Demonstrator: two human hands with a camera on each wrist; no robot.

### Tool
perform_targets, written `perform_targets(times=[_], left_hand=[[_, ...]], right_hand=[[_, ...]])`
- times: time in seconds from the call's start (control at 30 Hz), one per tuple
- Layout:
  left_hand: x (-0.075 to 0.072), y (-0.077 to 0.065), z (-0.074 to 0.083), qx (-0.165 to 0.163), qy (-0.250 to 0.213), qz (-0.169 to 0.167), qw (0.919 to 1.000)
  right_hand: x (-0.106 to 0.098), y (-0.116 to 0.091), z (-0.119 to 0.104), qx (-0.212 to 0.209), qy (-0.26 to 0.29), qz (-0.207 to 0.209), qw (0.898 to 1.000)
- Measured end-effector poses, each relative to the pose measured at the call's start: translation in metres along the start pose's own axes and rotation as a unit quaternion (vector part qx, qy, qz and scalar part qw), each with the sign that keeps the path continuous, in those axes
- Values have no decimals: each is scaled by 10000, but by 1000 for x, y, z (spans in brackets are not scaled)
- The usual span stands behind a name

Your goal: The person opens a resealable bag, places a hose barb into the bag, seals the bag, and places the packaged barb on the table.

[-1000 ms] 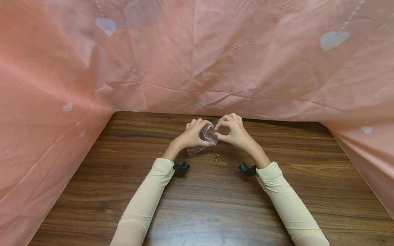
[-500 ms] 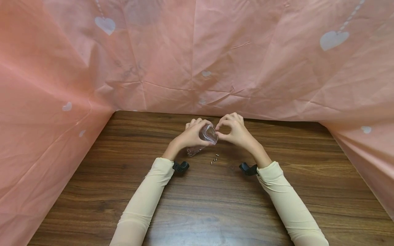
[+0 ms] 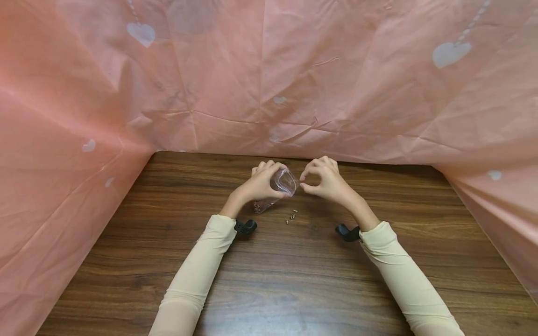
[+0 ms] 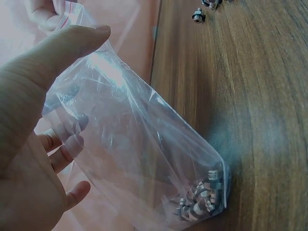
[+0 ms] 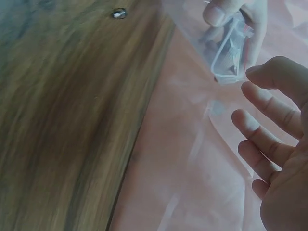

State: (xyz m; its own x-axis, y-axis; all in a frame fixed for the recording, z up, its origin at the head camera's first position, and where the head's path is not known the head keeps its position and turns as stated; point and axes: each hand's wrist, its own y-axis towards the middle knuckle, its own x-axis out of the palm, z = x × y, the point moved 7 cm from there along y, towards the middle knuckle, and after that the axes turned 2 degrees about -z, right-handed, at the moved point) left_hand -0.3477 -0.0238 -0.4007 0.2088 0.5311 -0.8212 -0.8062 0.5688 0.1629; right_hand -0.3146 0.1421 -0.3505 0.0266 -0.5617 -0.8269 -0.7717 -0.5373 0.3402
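Observation:
My left hand (image 3: 260, 184) holds a clear plastic zip bag (image 4: 130, 139) near its mouth, thumb on one side and fingers behind. The bag's mouth gapes toward the right, seen from its opening in the right wrist view. In its bottom corner, several small metal threaded fittings (image 4: 199, 198) lie bunched together. My right hand (image 3: 329, 183) is just right of the bag's mouth, thumb and forefinger apart with nothing between them; its other fingers are loosely bent in the right wrist view. Several loose fittings (image 3: 292, 216) lie on the table below the bag.
The brown wood-grain table (image 3: 269, 280) meets a pink cloth (image 3: 227, 93) with white hearts, which hangs along the back and both sides. A black wrist mount (image 3: 245, 227) sits on the left wrist and another black mount (image 3: 348, 232) on the right.
My right hand has drawn back slightly to the right from the bag's mouth, and its thumb and forefinger have parted. The left hand and bag stay nearly in place.

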Motion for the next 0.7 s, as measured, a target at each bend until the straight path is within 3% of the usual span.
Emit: perform_targets(times=[0.7], left_hand=[[-1,0,-2,23,-6,61,10000]], right_hand=[[28,-23,4,-149,-256,-744,9968]])
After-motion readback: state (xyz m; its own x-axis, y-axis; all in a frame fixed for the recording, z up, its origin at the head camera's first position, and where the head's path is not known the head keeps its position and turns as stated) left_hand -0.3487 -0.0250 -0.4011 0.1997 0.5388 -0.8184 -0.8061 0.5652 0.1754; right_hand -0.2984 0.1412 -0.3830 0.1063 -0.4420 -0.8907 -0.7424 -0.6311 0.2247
